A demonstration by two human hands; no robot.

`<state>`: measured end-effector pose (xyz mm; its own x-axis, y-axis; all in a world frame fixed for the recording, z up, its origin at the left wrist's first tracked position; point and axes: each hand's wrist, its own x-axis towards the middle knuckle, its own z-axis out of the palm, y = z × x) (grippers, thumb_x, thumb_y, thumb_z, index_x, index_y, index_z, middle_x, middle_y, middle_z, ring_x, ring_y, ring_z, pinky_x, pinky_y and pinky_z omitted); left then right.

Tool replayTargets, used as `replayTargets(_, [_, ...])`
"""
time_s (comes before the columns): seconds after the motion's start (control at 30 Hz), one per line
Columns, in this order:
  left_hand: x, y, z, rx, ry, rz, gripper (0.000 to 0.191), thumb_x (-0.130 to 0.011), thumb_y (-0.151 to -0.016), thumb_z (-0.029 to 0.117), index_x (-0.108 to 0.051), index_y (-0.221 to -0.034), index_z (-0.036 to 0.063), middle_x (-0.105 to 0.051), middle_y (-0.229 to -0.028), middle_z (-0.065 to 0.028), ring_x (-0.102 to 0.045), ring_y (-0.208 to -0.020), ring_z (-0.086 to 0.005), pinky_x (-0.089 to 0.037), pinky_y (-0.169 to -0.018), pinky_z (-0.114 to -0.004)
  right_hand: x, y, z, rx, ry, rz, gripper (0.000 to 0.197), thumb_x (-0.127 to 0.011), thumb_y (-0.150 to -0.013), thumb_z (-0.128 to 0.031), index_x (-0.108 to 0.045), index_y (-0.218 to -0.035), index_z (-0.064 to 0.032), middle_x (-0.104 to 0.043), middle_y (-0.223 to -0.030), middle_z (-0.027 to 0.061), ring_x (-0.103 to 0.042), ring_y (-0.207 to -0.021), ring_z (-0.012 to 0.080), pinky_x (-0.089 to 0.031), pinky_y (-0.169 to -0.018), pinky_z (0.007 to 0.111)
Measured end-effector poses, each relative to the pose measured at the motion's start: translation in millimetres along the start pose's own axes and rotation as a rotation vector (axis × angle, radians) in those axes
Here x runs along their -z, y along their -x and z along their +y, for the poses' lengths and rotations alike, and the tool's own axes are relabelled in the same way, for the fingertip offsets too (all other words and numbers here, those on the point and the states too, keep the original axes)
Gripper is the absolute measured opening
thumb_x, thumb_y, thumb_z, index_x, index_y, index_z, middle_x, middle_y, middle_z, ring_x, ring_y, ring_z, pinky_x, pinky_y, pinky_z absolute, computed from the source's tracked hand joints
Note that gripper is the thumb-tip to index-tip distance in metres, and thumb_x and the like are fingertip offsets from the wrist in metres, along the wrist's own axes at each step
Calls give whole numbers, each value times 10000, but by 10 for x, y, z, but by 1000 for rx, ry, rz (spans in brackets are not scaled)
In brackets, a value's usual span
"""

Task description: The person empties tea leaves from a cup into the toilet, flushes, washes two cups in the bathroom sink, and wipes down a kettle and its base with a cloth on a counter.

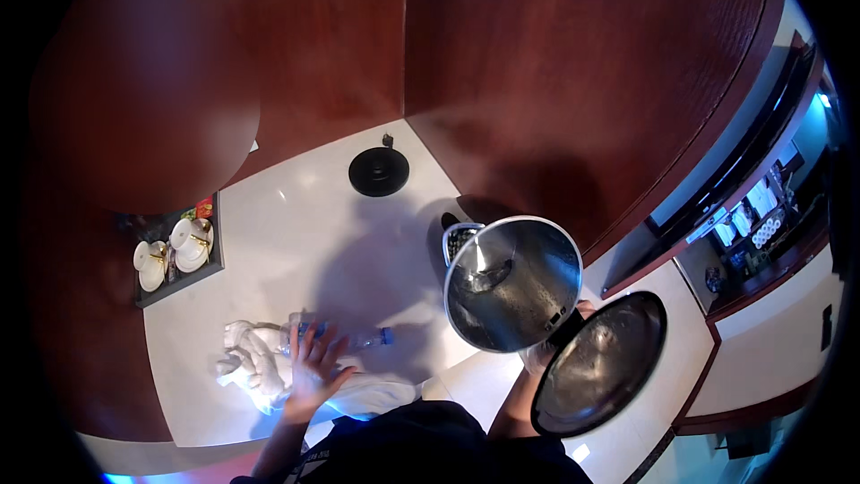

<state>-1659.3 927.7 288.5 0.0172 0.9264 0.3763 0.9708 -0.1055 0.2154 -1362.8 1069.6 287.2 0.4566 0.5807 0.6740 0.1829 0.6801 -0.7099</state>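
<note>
An electric kettle with a metal inside (514, 286) has its hinged lid (600, 363) swung wide, and some water seems to lie in it. My right hand (537, 355) is behind the kettle at its handle side, mostly hidden, and grips it there. My left hand (316, 363) has its fingers spread over a clear plastic bottle with a blue cap (369, 338), which lies on its side on the pale counter (282, 242). Whether the fingers touch the bottle cannot be told. A crumpled white cloth (255, 366) lies beside and under that hand.
The round black kettle base (379, 171) stands near the back corner, where reddish wood panels (322, 47) meet. At the left, a dark tray (180, 290) holds white cups with saucers (191, 242) and packets. A mirror (752, 208) at the right reflects hanging and rolled white towels.
</note>
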Motion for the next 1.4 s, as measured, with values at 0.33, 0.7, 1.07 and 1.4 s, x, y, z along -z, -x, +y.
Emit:
replayTargets(0.33, [230, -712, -431, 123, -154, 6, 603, -651, -629, 264, -416, -1168, 129, -283, -1299, -94, -202, -1224, -295, -148, -973, -504, -678, -722, 272, -709, -335, -111, 432, -402, -823, -368, -507, -987, 18, -510, -930, 70, -475, -855, 182, -364, -788, 288])
replayTargets(0.7, [380, 1164, -57, 784, -181, -78, 745, -570, -624, 566, -343, -1256, 244, -140, -1330, -193, -57, -1237, -380, -99, -942, -552, -1291, -285, 202, -705, -352, -229, 616, -355, -794, -507, -369, -1158, -11, -386, -1181, 129, -397, -1059, 263, -316, -895, 396])
replayTargets(1.07, [172, 359, -113, 280, 57, 563, 397, -523, -728, 252, -478, -1048, 22, -354, -1217, -180, -292, -1151, -354, -266, -942, -449, -1791, 1423, -1155, -684, -733, -802, 749, -359, -711, -629, -228, -1249, -124, -270, -1279, 57, -313, -1136, 267, -233, -917, 459])
replayTargets(1.4, [1023, 2872, 801, 719, 232, 1108, 127, -631, -696, 104, -568, -770, 23, -524, -744, -102, -533, -694, -231, -438, -578, -321, -1312, 3624, -2677, -1152, -1417, -2089, 922, -303, -603, -782, -30, -1323, -275, -69, -1384, -43, -172, -1230, 270, -95, -934, 527])
